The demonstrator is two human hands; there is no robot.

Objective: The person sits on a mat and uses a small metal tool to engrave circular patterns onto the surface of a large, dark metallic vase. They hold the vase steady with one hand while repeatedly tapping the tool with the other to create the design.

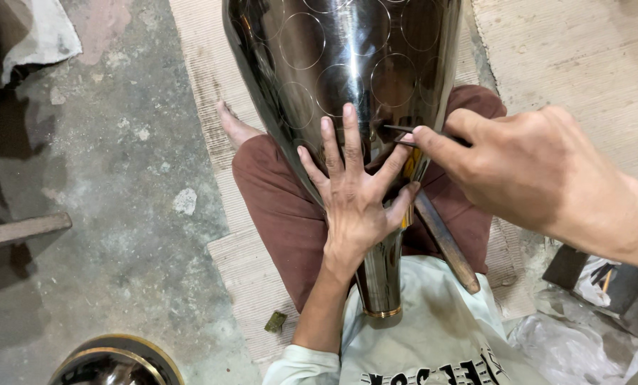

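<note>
Lying tilted across the seated person's lap, a large polished metal vase (340, 64) points its narrow neck and gold-banded mouth toward the person's belly while its wide body rises away toward the far end of the mat; held that way, the curved side faces up where the hands can reach it. Faint circles are marked all over the vase's shiny side.

The left hand (353, 192) lies flat on the vase with its fingers spread wide, palm pressed to the metal just above the neck. It is open and grips nothing; that broad press seems meant to keep the round, slippery body from rolling. The right hand (525, 171) comes in from the right of the vase, closed in a pinch around a thin dark tool (404, 135) whose tip meets the metal just beside the left index finger, so the steadying hand sits right next to the point being worked.

Under the vase are the person's knees in reddish-brown trousers (276, 207), and a bare foot (235, 127) shows to the left of the vase. A wooden stick (447, 242) slants out from below the vase on its right. Beneath all this lies a woven mat (219, 85) on a rough concrete floor (112, 178). Near the bottom left, well apart from the vase, the rim of another shiny metal vessel (116, 360) shows.
</note>
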